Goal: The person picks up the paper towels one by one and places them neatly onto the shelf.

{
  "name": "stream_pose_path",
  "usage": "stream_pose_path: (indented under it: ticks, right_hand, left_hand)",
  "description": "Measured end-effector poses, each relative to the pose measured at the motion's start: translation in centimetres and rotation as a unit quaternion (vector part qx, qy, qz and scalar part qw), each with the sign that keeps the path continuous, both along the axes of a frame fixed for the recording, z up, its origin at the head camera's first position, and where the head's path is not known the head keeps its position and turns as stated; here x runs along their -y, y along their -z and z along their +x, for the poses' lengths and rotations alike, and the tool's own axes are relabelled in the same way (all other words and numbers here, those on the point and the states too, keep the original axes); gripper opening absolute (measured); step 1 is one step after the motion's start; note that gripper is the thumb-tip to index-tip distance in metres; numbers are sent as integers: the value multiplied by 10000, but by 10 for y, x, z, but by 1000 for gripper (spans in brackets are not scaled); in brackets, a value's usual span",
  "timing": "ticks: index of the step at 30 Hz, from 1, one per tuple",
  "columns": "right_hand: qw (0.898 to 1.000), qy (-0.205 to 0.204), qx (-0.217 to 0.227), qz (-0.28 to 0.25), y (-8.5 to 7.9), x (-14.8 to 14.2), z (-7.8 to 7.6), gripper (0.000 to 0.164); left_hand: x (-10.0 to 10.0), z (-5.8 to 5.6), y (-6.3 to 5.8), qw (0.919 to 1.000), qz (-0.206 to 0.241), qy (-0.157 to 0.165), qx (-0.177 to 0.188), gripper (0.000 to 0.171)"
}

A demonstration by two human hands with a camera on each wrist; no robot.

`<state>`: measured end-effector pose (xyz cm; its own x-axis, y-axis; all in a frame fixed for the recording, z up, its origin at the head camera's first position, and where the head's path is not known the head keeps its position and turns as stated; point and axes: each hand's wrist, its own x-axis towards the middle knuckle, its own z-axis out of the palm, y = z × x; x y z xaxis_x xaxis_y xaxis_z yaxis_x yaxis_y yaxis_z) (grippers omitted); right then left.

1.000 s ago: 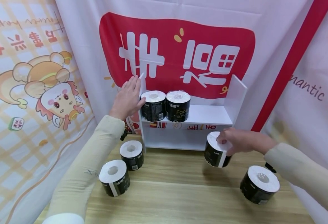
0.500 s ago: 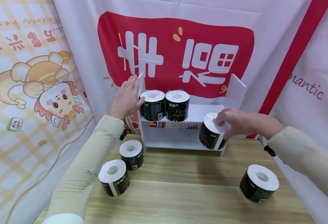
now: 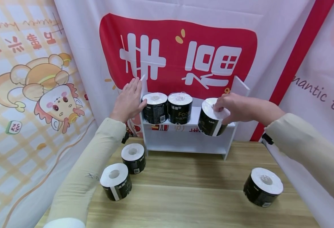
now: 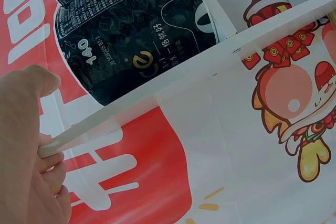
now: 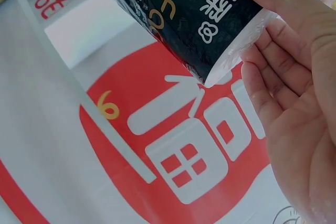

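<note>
My right hand point(image 3: 232, 108) pinches a black-wrapped toilet paper roll point(image 3: 211, 122) by its upper rim, fingers on the white top. This roll is slightly tilted, in front of the right part of the white shelf's point(image 3: 185, 145) upper board. Two similar rolls, a left one point(image 3: 155, 110) and a right one point(image 3: 180, 109), stand side by side on that board. At the shelf's left side panel point(image 4: 142, 95) is my left hand point(image 3: 129, 100), its fingers along the outer side and the thumb apart on the inner side. In the right wrist view, the held roll point(image 5: 194, 19) shows gold lettering.
Two more rolls stand on the wooden table at the left, a nearer roll point(image 3: 116, 182) and a farther roll point(image 3: 134, 159). Another roll point(image 3: 263, 187) is at the right. The shelf's right side panel point(image 3: 239, 86) rises beside my right hand. Printed cloth hangs behind.
My right hand has raised the toilet paper roll from low before the shelf to upper-board height, moving away and slightly left. My left hand stays at the left panel.
</note>
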<state>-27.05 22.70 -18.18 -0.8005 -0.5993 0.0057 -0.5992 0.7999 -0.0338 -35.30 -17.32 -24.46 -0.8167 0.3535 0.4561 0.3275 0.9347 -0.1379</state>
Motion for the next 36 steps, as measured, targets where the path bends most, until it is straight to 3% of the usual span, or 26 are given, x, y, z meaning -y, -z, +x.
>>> stream_pose_path:
  ticks: [22, 36]
  right_hand:
    - [9991, 376, -116, 168, -23, 21, -35, 64]
    - [9971, 716, 118, 239, -14, 28, -54, 67]
  left_hand:
    - [2, -2, 2, 10000, 24, -4, -6, 93]
    - [0, 2, 0, 10000, -53, -50, 47, 91]
